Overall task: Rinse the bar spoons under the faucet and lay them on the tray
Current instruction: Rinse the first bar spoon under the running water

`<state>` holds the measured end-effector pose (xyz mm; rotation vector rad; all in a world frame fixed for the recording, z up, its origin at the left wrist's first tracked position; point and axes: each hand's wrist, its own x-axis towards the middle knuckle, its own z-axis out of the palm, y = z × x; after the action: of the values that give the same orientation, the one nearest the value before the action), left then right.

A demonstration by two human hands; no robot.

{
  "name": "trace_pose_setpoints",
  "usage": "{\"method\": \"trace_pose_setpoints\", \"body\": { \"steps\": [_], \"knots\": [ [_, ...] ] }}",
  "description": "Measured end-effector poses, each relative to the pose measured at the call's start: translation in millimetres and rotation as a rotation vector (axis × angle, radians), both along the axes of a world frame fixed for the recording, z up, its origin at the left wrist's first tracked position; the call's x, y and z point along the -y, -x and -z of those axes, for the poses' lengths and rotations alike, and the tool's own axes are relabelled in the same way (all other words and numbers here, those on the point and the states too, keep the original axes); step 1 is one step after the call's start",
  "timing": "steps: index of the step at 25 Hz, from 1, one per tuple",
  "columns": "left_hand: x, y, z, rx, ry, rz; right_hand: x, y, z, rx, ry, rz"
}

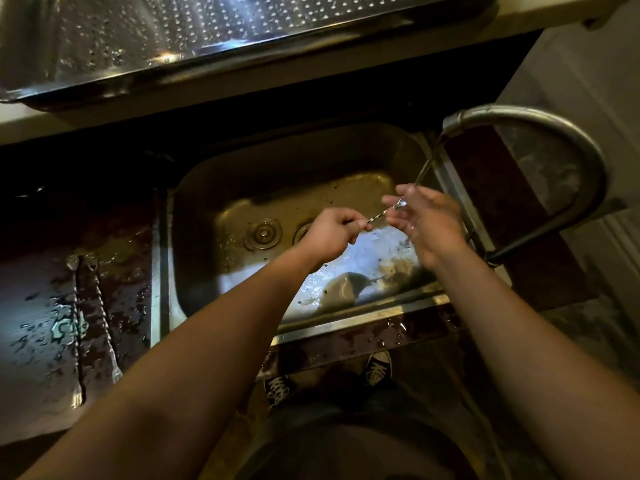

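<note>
**Lower centre:** 2 dark sneakers stand on the floor below the counter edge. 2 bare forearms rise from the lower corners toward the steel sink.

**Mid-frame:** the left hand curls its fingers tightly round the twisted stem of a bar spoon. Just to its right, the right hand takes the spoon's bowl end between thumb and loosely bent fingers, a narrow grip. This end sits directly under the water stream. The spoon slants up to the right between the 2 hands, above the basin's right half.

**Left of the sink:** 2 further spoons lie side by side on the wet counter.

**Right edge:** the faucet arches in over the basin.

**Upper frame:** the perforated metal tray rests on a pale ledge, well apart from both hands.
</note>
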<state>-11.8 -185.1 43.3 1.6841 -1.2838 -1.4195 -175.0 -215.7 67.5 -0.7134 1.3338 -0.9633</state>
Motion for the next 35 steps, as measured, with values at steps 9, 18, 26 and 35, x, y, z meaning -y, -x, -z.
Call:
{"method": "trace_pose_setpoints", "body": {
  "steps": [9,18,26,35],
  "knots": [
    [0.3,0.7,6.7,-0.021,0.010,-0.023,-0.4,0.2,3.4,0.020,-0.002,-0.006],
    [0.9,-3.6,8.4,-0.158,-0.030,-0.045,-2.6,1.7,7.8,0.335,0.005,-0.001],
    [0.0,4.1,3.9,-0.139,0.042,-0.027,4.2,-2.6,7.1,0.289,0.042,0.033],
    [-0.4,3.1,4.7,-0.182,-0.007,-0.074,6.4,-1.5,8.2,0.126,0.071,0.061]
  ]
}}
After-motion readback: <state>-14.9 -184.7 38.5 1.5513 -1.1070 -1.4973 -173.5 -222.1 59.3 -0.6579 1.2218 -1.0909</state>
